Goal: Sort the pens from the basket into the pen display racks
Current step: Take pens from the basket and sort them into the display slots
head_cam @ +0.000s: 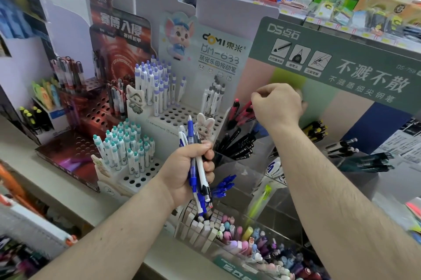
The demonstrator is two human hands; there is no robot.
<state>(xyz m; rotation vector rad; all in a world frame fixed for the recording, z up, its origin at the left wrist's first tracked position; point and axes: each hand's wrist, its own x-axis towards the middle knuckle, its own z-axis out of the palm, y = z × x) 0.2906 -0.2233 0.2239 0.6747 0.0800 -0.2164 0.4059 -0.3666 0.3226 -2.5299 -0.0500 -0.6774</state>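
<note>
My left hand (191,166) grips a bunch of blue and white pens (197,170), held upright in front of the racks. My right hand (276,102) reaches up to the clear tiered rack (241,172), fingers curled at the top compartment, where red pens (242,112) lie. Whether the fingers pinch one of the red pens is hidden by the hand. Below that compartment lie black pens (237,145), and lower down blue pens (224,186). The basket is out of view.
A white DOMI rack (182,115) holds purple-capped pens; a lower white rack (136,177) holds teal-capped ones. A red perforated stand (95,111) is at left. A green DS sign (341,61) stands behind my right hand. Boxes of pastel pens (246,241) sit at the shelf's front.
</note>
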